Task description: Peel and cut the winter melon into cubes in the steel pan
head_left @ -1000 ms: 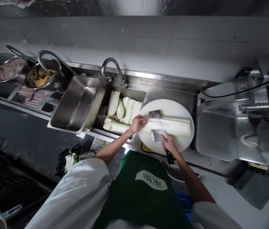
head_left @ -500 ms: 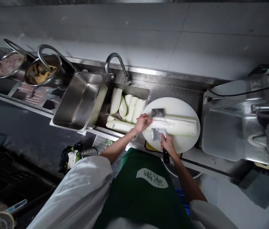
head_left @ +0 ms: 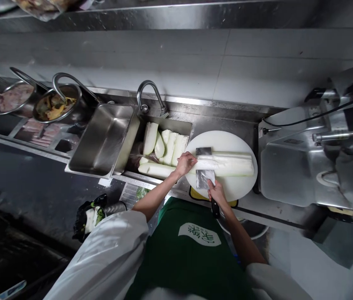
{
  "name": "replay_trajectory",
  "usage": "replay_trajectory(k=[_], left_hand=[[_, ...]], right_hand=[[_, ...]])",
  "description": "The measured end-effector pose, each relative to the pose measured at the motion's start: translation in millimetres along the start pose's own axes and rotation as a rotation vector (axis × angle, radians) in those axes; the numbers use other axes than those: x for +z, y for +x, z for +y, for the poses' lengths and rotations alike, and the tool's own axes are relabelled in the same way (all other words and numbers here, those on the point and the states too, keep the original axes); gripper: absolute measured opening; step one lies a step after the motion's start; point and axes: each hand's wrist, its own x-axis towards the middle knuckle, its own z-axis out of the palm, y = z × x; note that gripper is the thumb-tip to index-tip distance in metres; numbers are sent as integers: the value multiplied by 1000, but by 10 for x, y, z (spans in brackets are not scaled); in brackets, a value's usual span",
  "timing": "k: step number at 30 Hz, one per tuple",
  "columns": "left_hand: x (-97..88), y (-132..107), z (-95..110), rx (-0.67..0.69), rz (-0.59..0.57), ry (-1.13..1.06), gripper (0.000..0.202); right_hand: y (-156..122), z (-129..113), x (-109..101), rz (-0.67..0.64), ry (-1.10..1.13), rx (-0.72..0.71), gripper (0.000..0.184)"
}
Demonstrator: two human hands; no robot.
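Observation:
A long piece of winter melon [head_left: 237,166], white flesh up, lies lengthwise on the round white cutting board [head_left: 226,139]. My right hand [head_left: 216,191] is closed round the dark handle of a cleaver [head_left: 205,180]. The cleaver's broad blade lies nearly flat across the melon's left part; it shows on both sides, with a white strip of flesh covering its middle. With fingers pinched together, my left hand [head_left: 186,163] holds the melon's left end, just left of the blade. My left fingertips are partly hidden.
Left of the board, a sink [head_left: 190,126] holds several melon pieces [head_left: 170,148] below a faucet [head_left: 150,85]. Beyond it stand a deep steel pan [head_left: 99,137] and two pots with food. A slicing machine [head_left: 286,175] stands to the right. A metal shelf edge [head_left: 176,16] runs above.
The view has tilted up, bringing the shelf into sight, and everything sits slightly further left. Both hands keep their grips, and the cleaver stays in almost the same place on the melon.

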Motion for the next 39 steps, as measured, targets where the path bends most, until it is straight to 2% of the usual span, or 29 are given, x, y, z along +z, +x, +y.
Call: replay_trajectory(k=[3,6,8,10,12,13,17,21,28,31,34,37,39], left_hand=[[-57,0,174,13,-74,154,9],[55,148,474,124,-183,346,14],[247,315,703,210,-301,398,31],[467,496,898,258,-428,418,61],[634,658,1021,266,-514,446,87],[683,725,1051,263,-535,461,92],[685,900,1051,263,-576,494,82],[640,953,1070,240,-583,528,68],[661,725,1157,279,-518,425,56],[538,594,1218,360,-464,290,57],[260,545,1434,496,-314,89,57],[-200,528,1690,574,-84,-74,57],[-574,424,1707,521,82,-105,57]], right_hand=[[2,50,62,2,18,-10,64],[14,80,78,8,33,-9,64],[25,93,62,10,35,-8,64],[38,105,42,11,29,-12,62],[48,120,29,8,20,-24,60],[52,128,26,4,17,-32,59],[60,157,24,-3,27,-65,58],[73,167,4,-2,42,-77,58],[85,188,-41,-22,45,-74,57],[97,190,-63,-38,54,-64,60],[92,193,-96,-53,50,-54,63],[29,203,-146,-53,31,-57,66],[-51,209,-214,-34,13,-70,67]])
